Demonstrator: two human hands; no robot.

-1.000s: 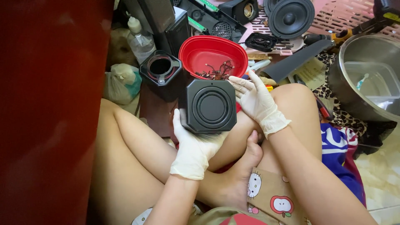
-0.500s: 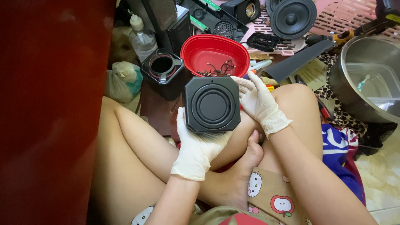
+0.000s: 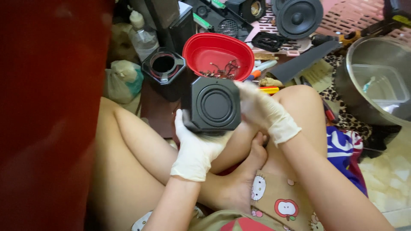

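Left hand (image 3: 195,147) cupping black speaker box (image 3: 212,105) from below, right hand (image 3: 261,109) fingers gripping its right edge, red bowl (image 3: 218,53) just behind

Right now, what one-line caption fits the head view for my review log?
Gloved left hand and right hand hold a black speaker box above a red bowl.

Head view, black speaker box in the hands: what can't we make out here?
- Black speaker box: rear face turned away from the head view; underside covered by left hand.
- Right hand: motion-blurred, so finger contact is unclear.
- Red bowl: contents too small to identify.
- Metal pot: cut off by right edge.
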